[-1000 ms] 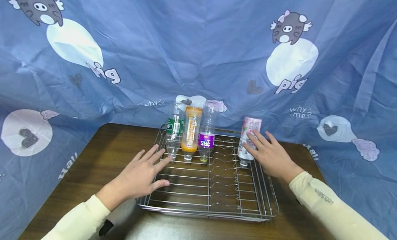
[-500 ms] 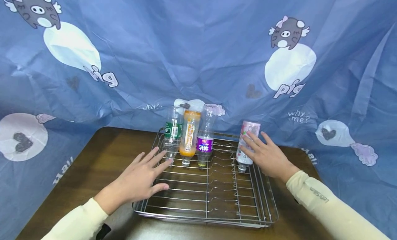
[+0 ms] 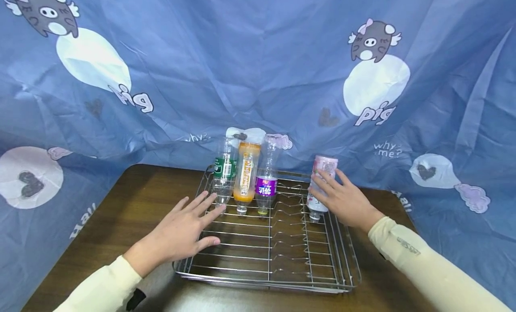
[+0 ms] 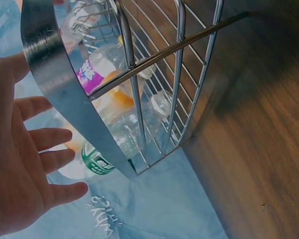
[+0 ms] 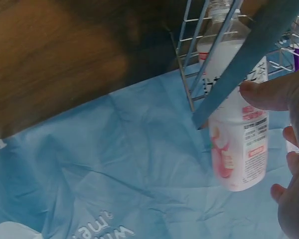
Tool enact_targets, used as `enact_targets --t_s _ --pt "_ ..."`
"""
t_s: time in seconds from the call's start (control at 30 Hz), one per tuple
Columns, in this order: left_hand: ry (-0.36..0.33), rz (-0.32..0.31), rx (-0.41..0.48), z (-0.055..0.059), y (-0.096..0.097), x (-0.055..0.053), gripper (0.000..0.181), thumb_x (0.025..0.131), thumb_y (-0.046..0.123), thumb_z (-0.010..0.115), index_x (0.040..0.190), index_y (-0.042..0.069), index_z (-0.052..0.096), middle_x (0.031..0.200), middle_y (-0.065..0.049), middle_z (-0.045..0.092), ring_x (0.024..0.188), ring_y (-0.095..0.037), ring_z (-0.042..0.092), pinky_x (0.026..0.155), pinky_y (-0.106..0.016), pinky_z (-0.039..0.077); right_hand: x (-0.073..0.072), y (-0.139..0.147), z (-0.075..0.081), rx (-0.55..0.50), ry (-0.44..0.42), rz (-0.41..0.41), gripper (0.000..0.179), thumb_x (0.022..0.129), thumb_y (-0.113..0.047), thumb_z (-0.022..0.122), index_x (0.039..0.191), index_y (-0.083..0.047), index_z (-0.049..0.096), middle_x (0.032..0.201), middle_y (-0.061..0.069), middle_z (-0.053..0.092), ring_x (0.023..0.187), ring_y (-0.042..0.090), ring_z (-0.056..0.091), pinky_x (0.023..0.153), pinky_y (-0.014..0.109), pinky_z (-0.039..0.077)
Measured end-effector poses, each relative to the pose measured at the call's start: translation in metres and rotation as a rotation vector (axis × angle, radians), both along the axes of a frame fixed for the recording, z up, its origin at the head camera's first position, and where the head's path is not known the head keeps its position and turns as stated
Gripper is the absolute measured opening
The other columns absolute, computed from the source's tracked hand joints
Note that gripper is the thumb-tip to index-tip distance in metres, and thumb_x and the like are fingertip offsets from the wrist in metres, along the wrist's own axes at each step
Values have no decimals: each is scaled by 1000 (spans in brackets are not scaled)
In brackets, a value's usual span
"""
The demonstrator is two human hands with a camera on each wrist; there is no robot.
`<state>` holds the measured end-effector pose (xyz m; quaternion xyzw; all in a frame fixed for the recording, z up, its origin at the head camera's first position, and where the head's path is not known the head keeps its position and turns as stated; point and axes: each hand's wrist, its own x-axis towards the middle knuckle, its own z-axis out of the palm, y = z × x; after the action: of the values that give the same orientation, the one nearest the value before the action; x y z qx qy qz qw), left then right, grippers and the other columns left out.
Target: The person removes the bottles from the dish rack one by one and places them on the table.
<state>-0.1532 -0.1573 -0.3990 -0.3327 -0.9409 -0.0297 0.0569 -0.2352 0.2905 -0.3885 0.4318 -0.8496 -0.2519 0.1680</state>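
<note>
Fingers spread, the right hand pinched nothing; the pink-and-white bottle stood just left of it, neck down, long axis nearly upright, contact unclear. The rack's side rail crossed the bottle. The left hand, also splayed, lay farther off, nearest the green-labelled bottle, with orange and purple-labelled bottles beyond

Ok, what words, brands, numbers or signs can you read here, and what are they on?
"pig", twice, on the blue curtain.
"why me?", on its right side.
"why", on it, left of the bottles.
"Ha", on it; further letters unclear.
Too small or blurred: labels on the green-labelled bottle, orange bottle, purple-labelled bottle and pink-and-white bottle; print on the right sleeve.
</note>
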Motion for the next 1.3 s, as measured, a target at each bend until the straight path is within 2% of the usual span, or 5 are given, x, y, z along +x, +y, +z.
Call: enact_targets --t_s 0.17,0.37,0.63,1.03,1.3 --pt "29 -9 4 1 1 1 83 95 76 30 157 22 40 162 -16 30 149 -38 27 112 -68 29 -5 4 1 -15 6 -5 83 70 -7 83 147 -11 52 157 20 38 148 40 27 117 63 23" --pt "14 2 0 -5 -2 7 84 94 77 28 157 23 38 162 -16 30 148 -39 27 111 -69 29 -7 6 -6 -22 -36 23 89 70 -3 82 151 -12 47 161 20 31 150 40 21 118 63 20" --pt "30 -1 5 -5 -3 8 83 95 77 28 158 23 37 162 -16 32 148 -40 27 111 -69 29 -9 6 -11 -5 6 39 93 63 -9 86 149 -11 50 159 21 34 148 41 26 118 61 23" --pt "33 9 1 0 -7 8 82 95 75 35 157 22 39 158 -17 38 148 -41 26 111 -69 29 -22 6 -14 4 1 4 82 71 -6 81 147 -11 51 160 21 32 150 40 22 119 62 19" --pt "12 22 -5 1 -9 8 78 96 68 48 157 22 39 158 -18 38 148 -41 26 112 -68 29 -24 2 -15 30 36 -9 77 74 -9 80 146 -13 53 159 21 35 149 41 24 118 61 23"
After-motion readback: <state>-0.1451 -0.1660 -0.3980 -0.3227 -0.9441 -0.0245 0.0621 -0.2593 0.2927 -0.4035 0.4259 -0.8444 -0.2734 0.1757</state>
